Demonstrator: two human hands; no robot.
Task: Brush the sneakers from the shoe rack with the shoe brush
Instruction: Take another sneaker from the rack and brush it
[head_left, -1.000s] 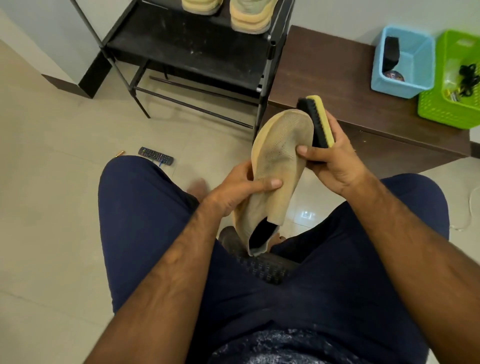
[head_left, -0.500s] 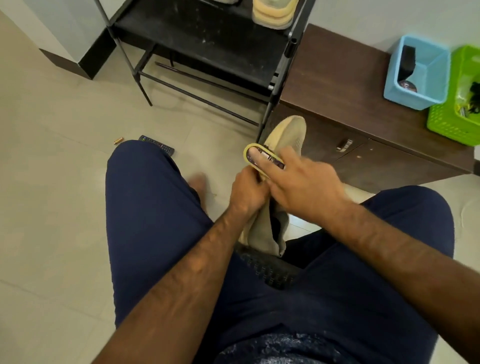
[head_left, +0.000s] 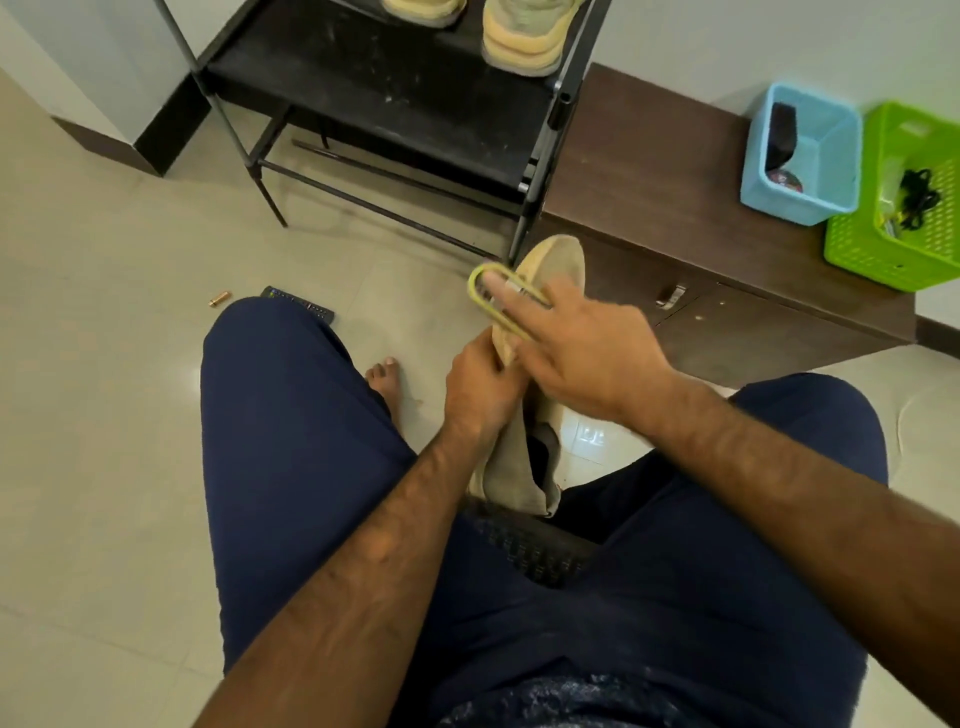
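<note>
A beige sneaker (head_left: 558, 260) stands toe-up between my knees, heel down near the dark stool seat (head_left: 535, 556). My left hand (head_left: 480, 387) grips its middle from the left side. My right hand (head_left: 582, 348) holds the yellow-backed shoe brush (head_left: 480, 291) flat against the sneaker's left face, fingers stretched along the brush back. The bristles are hidden. Two more pale sneakers (head_left: 522, 39) sit on the black shoe rack (head_left: 395, 98) at the top.
A brown low cabinet (head_left: 665, 171) stands right of the rack, carrying a blue basket (head_left: 800, 156) and a green basket (head_left: 898, 208). On the tiled floor lie a remote control (head_left: 298, 303) and a small battery (head_left: 219, 299). My bare foot (head_left: 384, 376) shows between my legs.
A second ago the brush stood on edge behind the sneaker's toe; now it lies flat on the sneaker's left side. The sneaker has turned, and my left hand slid lower on it.
</note>
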